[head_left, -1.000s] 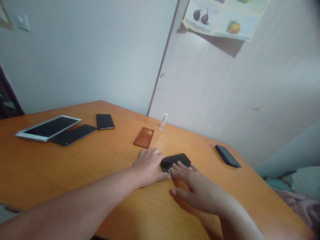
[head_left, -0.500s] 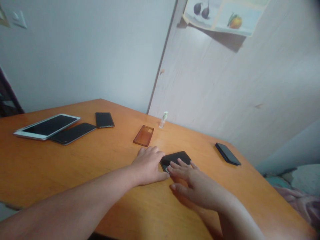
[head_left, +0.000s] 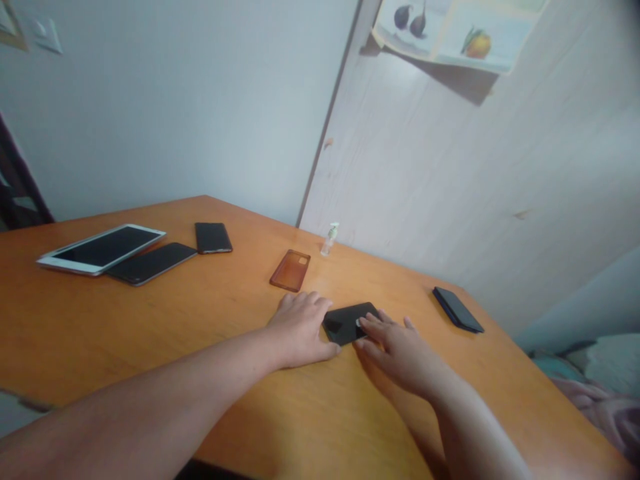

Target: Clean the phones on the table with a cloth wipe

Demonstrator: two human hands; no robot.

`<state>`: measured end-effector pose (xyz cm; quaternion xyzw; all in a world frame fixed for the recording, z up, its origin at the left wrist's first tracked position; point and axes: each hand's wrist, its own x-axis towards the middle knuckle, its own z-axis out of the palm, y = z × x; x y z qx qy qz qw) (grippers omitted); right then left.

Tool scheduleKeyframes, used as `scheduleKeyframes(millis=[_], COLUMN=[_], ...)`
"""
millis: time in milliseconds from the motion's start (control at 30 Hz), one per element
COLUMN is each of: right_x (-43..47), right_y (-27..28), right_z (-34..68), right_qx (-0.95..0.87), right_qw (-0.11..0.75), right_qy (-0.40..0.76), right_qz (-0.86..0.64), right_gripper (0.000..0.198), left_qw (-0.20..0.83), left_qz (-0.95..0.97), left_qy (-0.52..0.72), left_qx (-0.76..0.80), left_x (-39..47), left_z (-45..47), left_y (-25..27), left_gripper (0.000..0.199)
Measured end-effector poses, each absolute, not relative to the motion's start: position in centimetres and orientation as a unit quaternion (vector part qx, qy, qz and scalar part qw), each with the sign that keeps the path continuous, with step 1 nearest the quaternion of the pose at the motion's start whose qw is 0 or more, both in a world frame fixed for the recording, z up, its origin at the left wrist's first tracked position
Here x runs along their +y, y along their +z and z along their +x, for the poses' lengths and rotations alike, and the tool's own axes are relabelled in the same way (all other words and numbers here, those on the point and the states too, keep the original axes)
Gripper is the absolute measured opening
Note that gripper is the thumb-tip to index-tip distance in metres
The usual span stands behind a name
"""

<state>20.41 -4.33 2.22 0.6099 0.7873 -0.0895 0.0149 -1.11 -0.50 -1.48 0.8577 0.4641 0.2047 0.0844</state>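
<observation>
A black smartphone [head_left: 346, 324] lies screen up on the wooden table, between my two hands. My left hand [head_left: 303, 330] grips its left end, with the thumb at the near corner and the fingers at the far side. Over the right end of the screen is my right hand [head_left: 395, 343], palm down, its fingertips close together on the glass. A small white bit [head_left: 359, 322] shows at those fingertips; what it is, I cannot make out. Beyond my left hand lies a translucent brown phone case [head_left: 291, 271].
At the left of the table [head_left: 240, 300] are a white tablet [head_left: 107, 248], a dark phone [head_left: 155, 264] touching it, and another dark phone [head_left: 213, 238]. A small clear pump bottle [head_left: 330, 240] stands near the wall. Another dark phone [head_left: 457, 309] lies near the right edge.
My right hand has slid right and slightly away across the phone screen, with the white bit moving along. My left hand stays at the phone's left end. The view has shifted slightly.
</observation>
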Motion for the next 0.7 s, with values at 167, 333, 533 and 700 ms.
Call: scheduleKeyframes(millis=[167,333,533,700], right_x=[-4.7,-3.8,-3.8,-3.9], right_y=[2.1,1.9,1.5,1.2], right_z=[19.1,19.6,19.2,18.7], right_qx=[0.828,0.795,0.795,0.825], right_qw=[-0.009,-0.009,-0.024,-0.037], right_qy=[-0.130,-0.119,-0.100,-0.132], right_qz=[0.545,0.594,0.598,0.548], right_gripper=[0.057,0.054,0.054,0.054], left_qw=[0.082,0.077,0.084,0.086], left_qz=[0.858,0.857,0.857,0.855], left_qy=[0.206,0.211,0.207,0.209], left_qx=[0.464,0.463,0.464,0.467], left_x=[-0.5,-0.4,-0.5,-0.6], left_z=[-1.2,-1.1,-1.1,-1.1], left_y=[-1.6,-1.7,-1.7,-1.5], left_gripper=[0.070,0.068,0.068,0.069])
